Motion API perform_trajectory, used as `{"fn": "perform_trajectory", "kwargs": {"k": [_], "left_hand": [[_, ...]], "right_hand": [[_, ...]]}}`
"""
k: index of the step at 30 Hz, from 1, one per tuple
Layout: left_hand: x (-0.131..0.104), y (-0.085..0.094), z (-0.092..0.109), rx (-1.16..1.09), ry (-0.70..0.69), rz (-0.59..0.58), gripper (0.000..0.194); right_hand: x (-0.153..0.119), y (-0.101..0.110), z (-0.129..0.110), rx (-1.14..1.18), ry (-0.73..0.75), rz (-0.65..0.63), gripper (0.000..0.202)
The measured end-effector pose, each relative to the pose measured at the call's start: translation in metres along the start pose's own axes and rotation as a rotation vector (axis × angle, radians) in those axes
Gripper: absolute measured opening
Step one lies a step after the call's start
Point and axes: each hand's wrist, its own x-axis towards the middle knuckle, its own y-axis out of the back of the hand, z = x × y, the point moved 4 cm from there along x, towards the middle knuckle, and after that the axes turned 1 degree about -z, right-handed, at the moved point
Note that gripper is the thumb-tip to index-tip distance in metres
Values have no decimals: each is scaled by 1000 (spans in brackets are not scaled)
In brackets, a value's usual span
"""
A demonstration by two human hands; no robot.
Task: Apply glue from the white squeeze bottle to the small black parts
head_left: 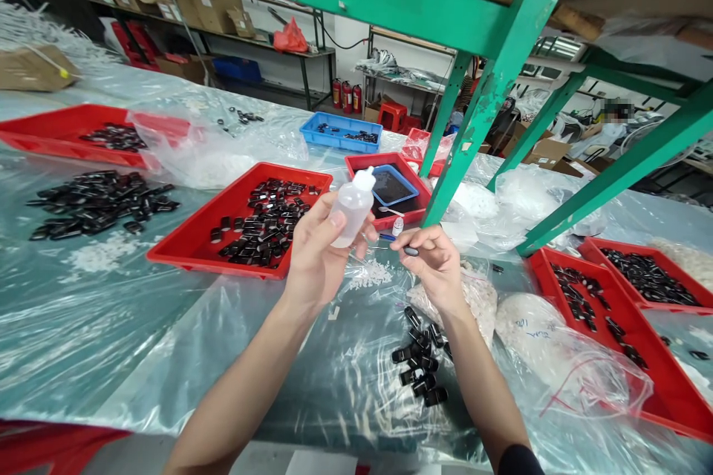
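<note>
My left hand point(317, 249) is wrapped round a translucent squeeze bottle point(352, 209) with a white nozzle, tilted slightly and held above the bench. In my right hand point(437, 267) a small dark oval piece point(411, 251) is pinched between thumb and fingers, to the right of the bottle. Below and between the hands lies a scatter of small white bits point(370, 274). A loose group of black glossy pieces point(422, 360) rests on the sheet beside my right forearm. Behind my right hand stands a tiny clear vial point(397, 226).
A red tray point(189, 256) of black pieces sits left of my hands, with a black heap point(103, 200) farther left. A blue tray point(341, 145) is behind. A green post point(473, 119) rises beyond my right hand. Plastic bags point(538, 326) and a red tray point(662, 378) lie right.
</note>
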Motion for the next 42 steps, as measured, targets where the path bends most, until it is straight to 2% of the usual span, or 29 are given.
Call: {"fn": "perform_trajectory", "kwargs": {"k": [6,11,17,21,26,32,37,42], "left_hand": [[-2,-4,1,21,-41,-32,36],[-3,-8,3,26,-64,-71,32],[-4,-7,2,35,-48,-57,36],[-4,-8,3,60,-63,-69,34],[-5,-8,3,128,-58,-39,35],[-5,-8,3,151,-29,-25,36],[-5,-6,4,117,-97,6,39],[-10,-2,3,198,-156,-47,37]], "right_hand": [[-4,10,13,8,-62,9,28],[-3,10,12,33,-43,-15,28],[0,0,8,137,-170,0,35],[0,-3,7,247,-276,-31,30],[0,-1,8,227,-302,-8,39],[-1,1,10,114,-202,-19,31],[-1,5,9,53,-100,29,29],[2,9,3,117,1,52,20]]}}
